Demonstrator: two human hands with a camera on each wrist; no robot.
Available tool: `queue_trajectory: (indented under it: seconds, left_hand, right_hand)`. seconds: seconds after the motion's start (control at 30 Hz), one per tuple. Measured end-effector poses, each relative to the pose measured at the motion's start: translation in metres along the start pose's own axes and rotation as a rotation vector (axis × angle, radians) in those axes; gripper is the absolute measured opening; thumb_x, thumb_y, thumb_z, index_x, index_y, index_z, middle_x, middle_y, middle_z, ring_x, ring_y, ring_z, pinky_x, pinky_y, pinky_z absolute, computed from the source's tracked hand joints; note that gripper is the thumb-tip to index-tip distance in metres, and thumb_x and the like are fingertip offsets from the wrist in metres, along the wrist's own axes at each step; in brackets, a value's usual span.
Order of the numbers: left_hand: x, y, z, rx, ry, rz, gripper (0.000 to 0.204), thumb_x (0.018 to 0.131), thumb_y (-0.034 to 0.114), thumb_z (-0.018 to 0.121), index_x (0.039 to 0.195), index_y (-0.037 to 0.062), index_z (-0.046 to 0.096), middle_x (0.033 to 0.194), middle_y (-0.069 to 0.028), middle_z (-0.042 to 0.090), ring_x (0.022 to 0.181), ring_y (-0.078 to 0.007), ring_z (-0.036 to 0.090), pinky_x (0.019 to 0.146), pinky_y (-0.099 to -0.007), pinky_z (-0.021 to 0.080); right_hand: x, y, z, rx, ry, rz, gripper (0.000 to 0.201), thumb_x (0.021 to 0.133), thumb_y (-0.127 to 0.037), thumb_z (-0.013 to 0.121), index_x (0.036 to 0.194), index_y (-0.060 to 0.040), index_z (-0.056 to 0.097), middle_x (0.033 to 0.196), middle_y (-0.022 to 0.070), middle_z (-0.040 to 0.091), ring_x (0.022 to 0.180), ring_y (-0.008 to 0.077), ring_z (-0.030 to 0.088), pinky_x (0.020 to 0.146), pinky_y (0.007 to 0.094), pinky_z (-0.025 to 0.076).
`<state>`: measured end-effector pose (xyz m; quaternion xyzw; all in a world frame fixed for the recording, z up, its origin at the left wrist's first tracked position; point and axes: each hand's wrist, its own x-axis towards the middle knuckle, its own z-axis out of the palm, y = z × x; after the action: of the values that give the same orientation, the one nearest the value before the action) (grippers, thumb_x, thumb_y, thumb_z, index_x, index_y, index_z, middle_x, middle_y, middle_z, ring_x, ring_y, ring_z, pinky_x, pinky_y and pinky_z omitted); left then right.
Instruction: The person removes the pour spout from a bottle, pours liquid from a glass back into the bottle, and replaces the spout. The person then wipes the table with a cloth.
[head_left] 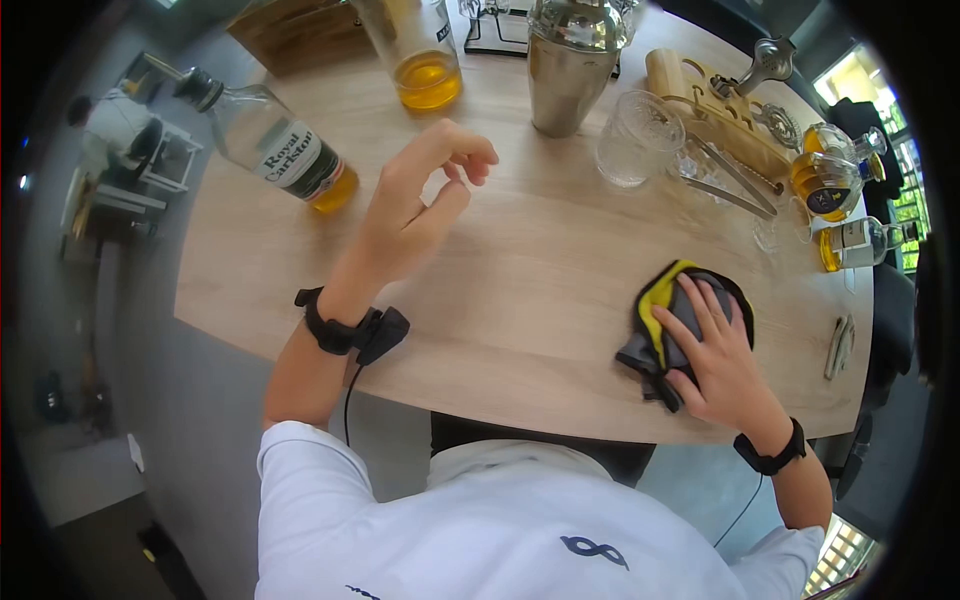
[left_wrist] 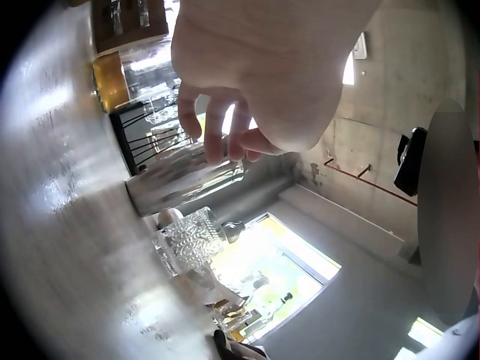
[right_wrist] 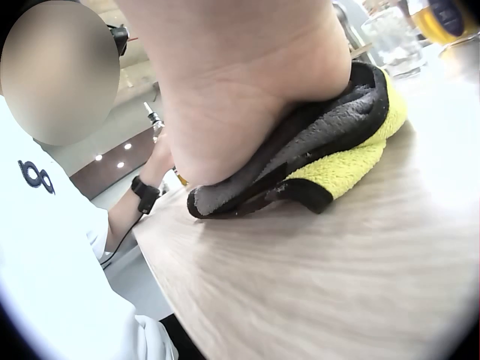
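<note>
Upper left: whisky bottle lies tilted on the table, clear of my left hand. That hand hovers mid-frame, fingers loosely curled, holding nothing, shaker and glass just beyond it. Bare wood runs between my hands, room to sweep. Lower right: my right hand presses flat, fingers spread, on the cloth, pinning it near the front table edge.

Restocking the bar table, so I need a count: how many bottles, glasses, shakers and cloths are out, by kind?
Bottles with amber liquid: 4, namely Royal Carlston bottle, tall bottle, round bottle, lying bottle
Cut glass tumbler: 1
Steel shaker: 1
Grey and yellow cloth under right hand: 1
Total: 7
</note>
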<state>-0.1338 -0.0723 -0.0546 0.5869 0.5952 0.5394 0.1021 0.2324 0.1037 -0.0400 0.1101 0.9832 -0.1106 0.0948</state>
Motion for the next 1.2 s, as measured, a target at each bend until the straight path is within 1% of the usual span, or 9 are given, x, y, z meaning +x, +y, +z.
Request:
queue_trajectory:
  seconds: [0.13, 0.27, 0.33, 0.43, 0.53, 0.67, 0.87, 1.0, 1.2]
  left_hand:
    - [0.002, 0.015, 0.014, 0.021, -0.229, 0.039, 0.027, 0.090, 0.001, 0.060, 0.117, 0.0023, 0.065, 0.111, -0.0103, 0.065, 0.101, -0.0261, 0.062, 0.096, -0.0356, 0.047]
    - [-0.012, 0.052, 0.053, 0.261, -0.369, 0.129, 0.048, 0.093, 0.022, 0.071, 0.137, 0.0060, 0.057, 0.139, -0.0189, 0.054, 0.126, -0.0380, 0.053, 0.108, -0.0448, 0.043]
    - [-0.029, 0.063, 0.069, 0.145, -0.445, -0.094, 0.066, 0.094, 0.034, 0.074, 0.148, 0.0073, 0.047, 0.152, -0.0232, 0.037, 0.139, -0.0411, 0.041, 0.113, -0.0464, 0.039]
    - [-0.054, 0.060, 0.083, 0.234, -0.575, -0.104, 0.086, 0.097, 0.053, 0.066, 0.161, 0.0065, 0.030, 0.161, -0.0248, 0.027, 0.149, -0.0437, 0.028, 0.122, -0.0546, 0.023]
    - [-0.072, 0.049, 0.090, 0.416, -0.604, -0.064, 0.092, 0.098, 0.059, 0.061, 0.164, 0.0071, 0.024, 0.166, -0.0256, 0.020, 0.153, -0.0416, 0.021, 0.123, -0.0585, 0.015]
    - [-0.067, 0.043, 0.080, 0.618, -0.697, -0.028, 0.089, 0.098, 0.058, 0.061, 0.165, 0.0110, 0.028, 0.171, -0.0245, 0.014, 0.158, -0.0388, 0.016, 0.123, -0.0606, 0.014]
    - [-0.037, 0.036, 0.092, 0.600, -0.652, 0.023, 0.080, 0.099, 0.055, 0.059, 0.163, 0.0133, 0.036, 0.170, -0.0214, 0.023, 0.158, -0.0382, 0.020, 0.124, -0.0592, 0.011]
    - [-0.027, 0.030, 0.091, 0.675, -0.696, 0.023, 0.079, 0.100, 0.055, 0.058, 0.163, 0.0124, 0.036, 0.169, -0.0211, 0.026, 0.158, -0.0368, 0.023, 0.125, -0.0561, 0.012]
    - [-0.007, -0.010, 0.058, 0.893, -0.528, -0.115, 0.079, 0.101, 0.054, 0.056, 0.164, 0.0107, 0.032, 0.169, -0.0197, 0.027, 0.158, -0.0357, 0.024, 0.127, -0.0496, 0.014]
  right_hand:
    - [0.065, -0.028, -0.007, -0.018, 0.022, -0.227, 0.079, 0.090, -0.039, 0.070, 0.161, -0.0203, 0.040, 0.166, 0.0227, 0.032, 0.149, 0.0434, 0.036, 0.116, 0.0679, 0.029]
    - [0.112, -0.055, 0.011, 0.085, 0.158, -0.405, 0.076, 0.093, -0.044, 0.069, 0.152, -0.0029, 0.044, 0.155, 0.0224, 0.045, 0.147, 0.0411, 0.040, 0.114, 0.0704, 0.032]
    - [0.116, -0.050, 0.019, 0.001, 0.125, -0.443, 0.075, 0.093, -0.045, 0.070, 0.150, -0.0017, 0.046, 0.148, 0.0230, 0.052, 0.147, 0.0399, 0.041, 0.117, 0.0666, 0.032]
    - [0.088, -0.033, -0.008, 0.125, -0.032, -0.434, 0.071, 0.093, -0.040, 0.072, 0.149, -0.0028, 0.049, 0.146, 0.0212, 0.056, 0.146, 0.0367, 0.044, 0.118, 0.0617, 0.033]
    - [0.052, -0.012, -0.042, 0.406, 0.010, -0.346, 0.061, 0.092, -0.030, 0.075, 0.145, -0.0039, 0.056, 0.141, 0.0158, 0.064, 0.139, 0.0342, 0.054, 0.117, 0.0531, 0.039]
    - [0.023, 0.025, -0.051, 0.635, 0.157, -0.067, 0.049, 0.088, -0.022, 0.076, 0.133, -0.0021, 0.066, 0.127, 0.0144, 0.073, 0.123, 0.0318, 0.067, 0.108, 0.0411, 0.048]
    - [0.004, 0.069, -0.021, 1.009, 0.431, -0.041, 0.039, 0.078, -0.017, 0.076, 0.112, 0.0028, 0.073, 0.097, 0.0161, 0.079, 0.093, 0.0251, 0.077, 0.090, 0.0321, 0.055]
    - [-0.008, 0.076, -0.019, 1.002, 0.437, -0.033, 0.037, 0.077, -0.018, 0.077, 0.107, 0.0033, 0.074, 0.091, 0.0149, 0.079, 0.091, 0.0252, 0.077, 0.089, 0.0316, 0.055]
    - [-0.012, 0.071, -0.026, 1.074, 0.419, -0.010, 0.027, 0.077, -0.014, 0.078, 0.099, 0.0012, 0.076, 0.093, 0.0135, 0.079, 0.089, 0.0245, 0.077, 0.085, 0.0328, 0.056]
